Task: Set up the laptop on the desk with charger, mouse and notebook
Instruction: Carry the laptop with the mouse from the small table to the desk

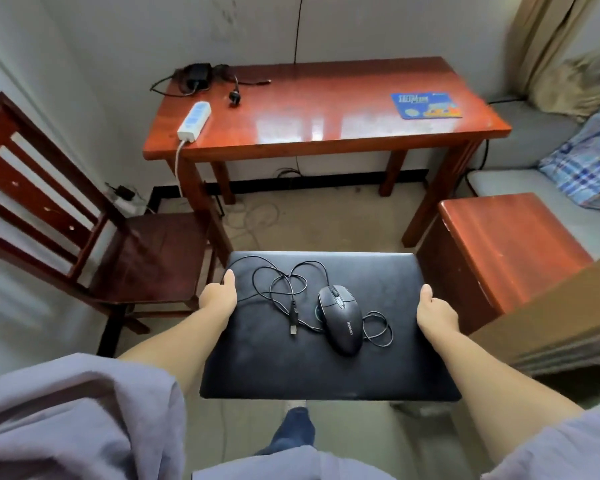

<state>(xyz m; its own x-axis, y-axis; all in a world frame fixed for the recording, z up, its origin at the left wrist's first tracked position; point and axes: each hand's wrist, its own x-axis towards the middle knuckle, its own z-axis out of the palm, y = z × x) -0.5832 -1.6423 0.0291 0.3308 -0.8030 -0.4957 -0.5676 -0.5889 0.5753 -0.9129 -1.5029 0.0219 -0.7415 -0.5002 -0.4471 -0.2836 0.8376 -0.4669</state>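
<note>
Both the left hand and right hand grip the closed black laptop carrying a wired mouse; ahead, the red wooden surface holds a power strip, charger and blue mousepad.

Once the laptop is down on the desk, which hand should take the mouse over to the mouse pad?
Probably right. The mouse lies nearer the right hand, and the mouse pad is on the desk's right end.

A home room: wooden desk, chair, cushioned sofa.
</note>
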